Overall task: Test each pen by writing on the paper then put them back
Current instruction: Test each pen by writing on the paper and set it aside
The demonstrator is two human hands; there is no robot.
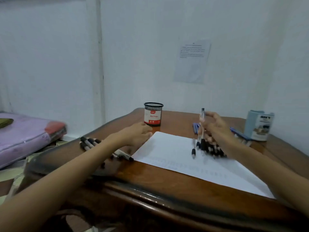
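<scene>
Pinching one pen (202, 114) upright over the paper (167, 152), the right hand (215, 128) appears set for a test stroke; the left hand (138, 133) lies relaxed, holding nothing, at the sheet's corner, likely steadying it.

I read the light as dim, cool and even, with a bluish cast and faint shadows. Soft glare streaks the front rim of the table (147, 204). Motion blur smears the right hand (215, 129) and its pens (209, 148). Lines bow near the frame edges, and focus is soft throughout.
</scene>
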